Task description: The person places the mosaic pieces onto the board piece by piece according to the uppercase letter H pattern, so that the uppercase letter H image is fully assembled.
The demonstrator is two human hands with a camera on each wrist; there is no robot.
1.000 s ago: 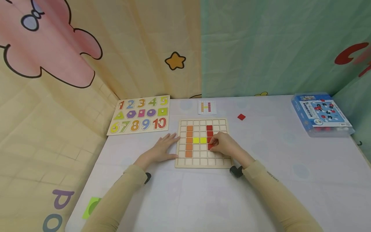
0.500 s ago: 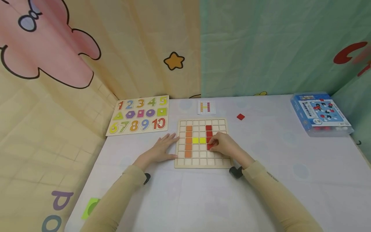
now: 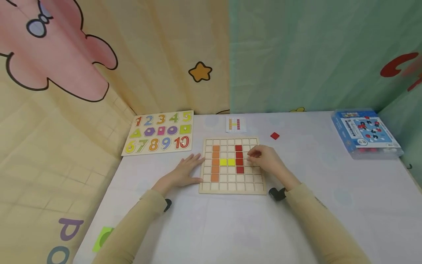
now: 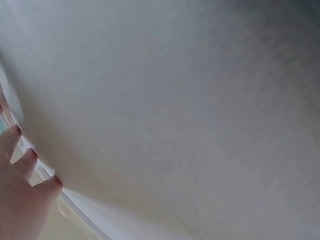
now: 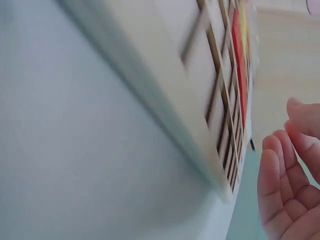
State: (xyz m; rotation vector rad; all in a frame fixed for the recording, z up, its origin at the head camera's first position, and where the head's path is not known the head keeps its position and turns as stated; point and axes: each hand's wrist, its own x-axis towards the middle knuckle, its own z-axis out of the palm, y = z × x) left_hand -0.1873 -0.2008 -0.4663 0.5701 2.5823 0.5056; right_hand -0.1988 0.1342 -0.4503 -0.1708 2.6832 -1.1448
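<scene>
A wooden grid board [image 3: 232, 191] lies on the table, holding a column of several orange tiles [image 3: 215, 169], two yellow tiles [image 3: 227, 162] and a column of several red tiles [image 3: 239, 162]. With its fingers spread, my left hand [image 3: 184, 173] touches the board's left edge. My right hand [image 3: 268, 159] hovers over the board's right side, beside the red column. Its fingers are loosely bent, and nothing shows between thumb and fingertips in the right wrist view. A loose red tile [image 3: 275, 136] lies on the table beyond the board's right corner.
A small pattern card [image 3: 235, 124] lies behind the board. At the back left is a number-and-shape puzzle [image 3: 158, 131]; a blue boxed set [image 3: 366, 132] sits at the back right. A green piece [image 3: 103, 238] is partly under the left sleeve.
My right hand has lifted off the lowest red tile and moved right and slightly away, leaving that tile in the grid. The left hand stays at the board's edge.
</scene>
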